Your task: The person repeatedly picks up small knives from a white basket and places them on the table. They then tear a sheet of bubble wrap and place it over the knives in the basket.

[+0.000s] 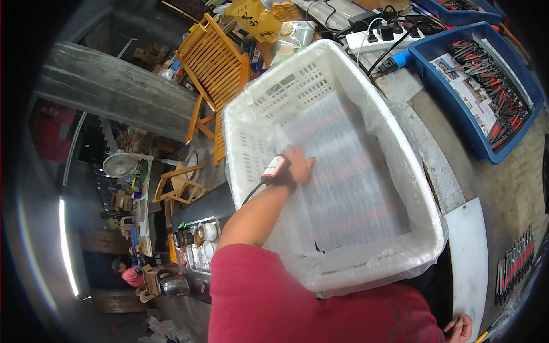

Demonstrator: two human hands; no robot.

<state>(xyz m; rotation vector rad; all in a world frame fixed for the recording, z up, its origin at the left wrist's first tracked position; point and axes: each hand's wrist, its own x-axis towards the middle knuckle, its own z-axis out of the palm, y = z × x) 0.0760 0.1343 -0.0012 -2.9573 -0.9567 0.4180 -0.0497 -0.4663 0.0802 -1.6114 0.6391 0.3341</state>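
In front of me is a white slotted plastic crate (432, 214) lined with clear plastic film. Inside lies a broad, flat layer of clear plastic packaging (349, 171), with faint red rows showing through. My left hand (298, 164) reaches over the crate's side and rests palm down on the layer's left part, fingers spread, holding nothing. A small white-and-red device (275, 167) with a cable is strapped at that wrist. My right hand (459, 328) is low at the right by the table edge, fingers curled; whatever may be in them is hidden.
A blue tray (422, 57) of red-and-black handled tools stands at the upper right. More such tools (513, 266) lie in a row on the table. A power strip (383, 39) with cables sits behind the crate. Wooden folding chairs (217, 63) and a person (132, 275) are to the left.
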